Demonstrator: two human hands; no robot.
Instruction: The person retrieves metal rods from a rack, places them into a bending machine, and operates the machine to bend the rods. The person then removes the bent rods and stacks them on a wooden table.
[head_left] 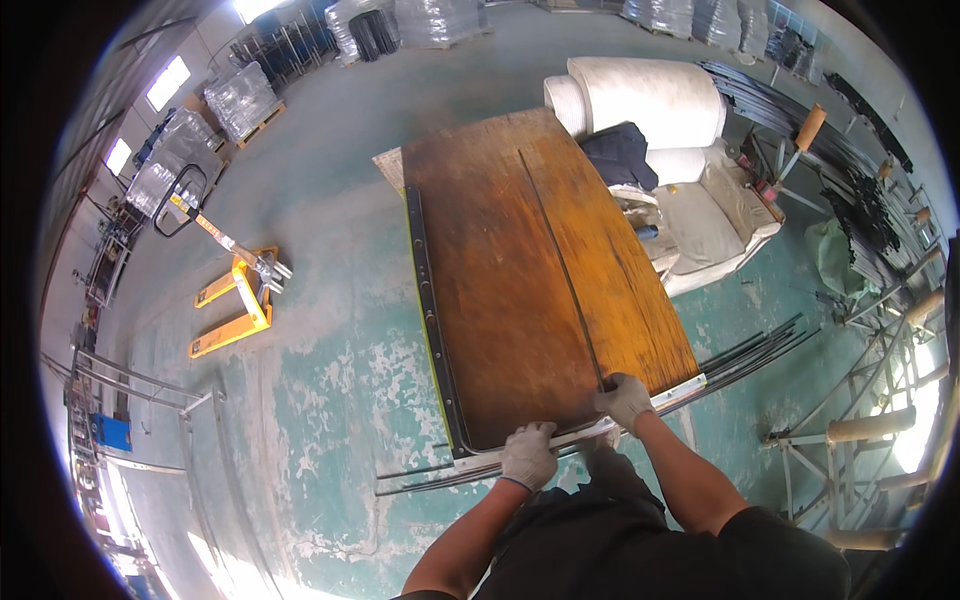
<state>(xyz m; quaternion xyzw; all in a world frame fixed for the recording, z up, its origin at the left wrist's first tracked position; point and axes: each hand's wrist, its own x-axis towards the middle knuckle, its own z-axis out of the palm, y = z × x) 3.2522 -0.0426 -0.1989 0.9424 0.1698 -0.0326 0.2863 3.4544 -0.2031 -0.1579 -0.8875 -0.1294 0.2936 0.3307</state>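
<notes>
A worn brown wooden tabletop (500, 260) stretches away from me. A thin dark metal rod (560, 250) lies lengthwise along its middle. My right hand (626, 400), in a grey work glove, grips the near end of that rod at the table's front edge. My left hand (527, 456), also gloved, presses on a pale metal strip (680, 388) that runs along the front edge. A black perforated metal bar (425, 290) lines the table's left side and curves round the near corner.
Long dark rods (760, 345) lie on the floor under the table's near right corner. A yellow pallet jack (235, 300) stands to the left. White rolls and sacks (660, 100) sit beyond the table. Wooden-handled racks (880, 430) and rod bundles (860, 210) fill the right side.
</notes>
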